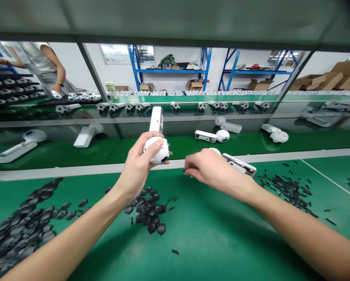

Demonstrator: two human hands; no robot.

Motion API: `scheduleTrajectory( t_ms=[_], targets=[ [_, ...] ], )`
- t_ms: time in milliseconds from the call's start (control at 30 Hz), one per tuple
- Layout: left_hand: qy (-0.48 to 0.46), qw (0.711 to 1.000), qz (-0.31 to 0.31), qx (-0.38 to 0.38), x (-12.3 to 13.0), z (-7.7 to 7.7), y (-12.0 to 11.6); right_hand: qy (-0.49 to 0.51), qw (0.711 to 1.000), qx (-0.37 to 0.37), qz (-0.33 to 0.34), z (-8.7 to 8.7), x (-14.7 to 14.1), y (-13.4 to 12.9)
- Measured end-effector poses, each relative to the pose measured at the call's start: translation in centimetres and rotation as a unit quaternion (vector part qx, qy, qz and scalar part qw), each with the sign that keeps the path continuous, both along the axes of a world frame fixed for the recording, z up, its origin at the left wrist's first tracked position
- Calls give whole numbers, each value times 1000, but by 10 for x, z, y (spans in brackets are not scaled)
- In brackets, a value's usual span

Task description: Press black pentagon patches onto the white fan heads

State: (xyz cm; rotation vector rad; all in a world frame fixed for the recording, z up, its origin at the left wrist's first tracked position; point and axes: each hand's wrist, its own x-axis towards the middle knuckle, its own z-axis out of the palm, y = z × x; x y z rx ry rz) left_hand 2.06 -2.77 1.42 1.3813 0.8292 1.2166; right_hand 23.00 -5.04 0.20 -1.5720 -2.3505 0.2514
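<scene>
A person's left hand (pixel 141 160) clenches a white handheld device (pixel 160 152), its fingers wrapped around the rounded head and its long, flat handle rising beyond the hand, while a black patch shows on the head by the fingertips. The right hand (pixel 210 169) hangs curled over the green bench mat (pixel 198 249), with something small and dark at its fingertips (pixel 186 168), too small to identify, so whether it grips anything cannot be told. Just beyond that hand lies an opened white handle (pixel 239 164), its casing showing its inner side, and a white rounded head (pixel 215 151) peeks out from behind the knuckles. Below the left hand sits a heap of black hexagonal pieces (pixel 147 208), with a wider spread of them (pixel 22 230) farther to that hand's left. Right of the right hand lies a scatter of thin black strips (pixel 286 187). Beyond both hands, more white devices (pixel 208 136) rest on a lower green surface behind a glass shelf (pixel 175 117). Past the shelf and left of the hands, a co-worker (pixel 38 64) reaches down toward rows of white-and-black parts (pixel 134 93), with blue metal shelving (pixel 170 71) and cardboard boxes (pixel 335 78) farther back.
</scene>
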Motion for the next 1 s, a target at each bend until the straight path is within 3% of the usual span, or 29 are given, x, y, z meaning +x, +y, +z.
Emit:
scheduleTrajectory(
  t_ms=[67,233,400,600,733,900,1000],
  targets=[
    [-5,1000,8,0,1,1,0,-121,992,-16,-5,-7,1,-1],
    [-10,1000,13,-12,1,1,1,-156,987,-29,35,-29,-14,0],
    [-6,1000,-3,-18,1,0,1,-101,993,-32,60,-36,-16,7],
    [-1,1000,14,-17,-1,-2,3,44,997,-18,67,-23,-2,10],
    [3,1000,19,-15,-1,-6,4,253,960,87,79,-8,1,0],
    [-15,1000,8,-11,2,-9,1,265,909,282,153,4,0,-18],
    [-33,999,-10,-6,4,-11,-2,314,894,277,159,5,-7,-23]
  ],
)
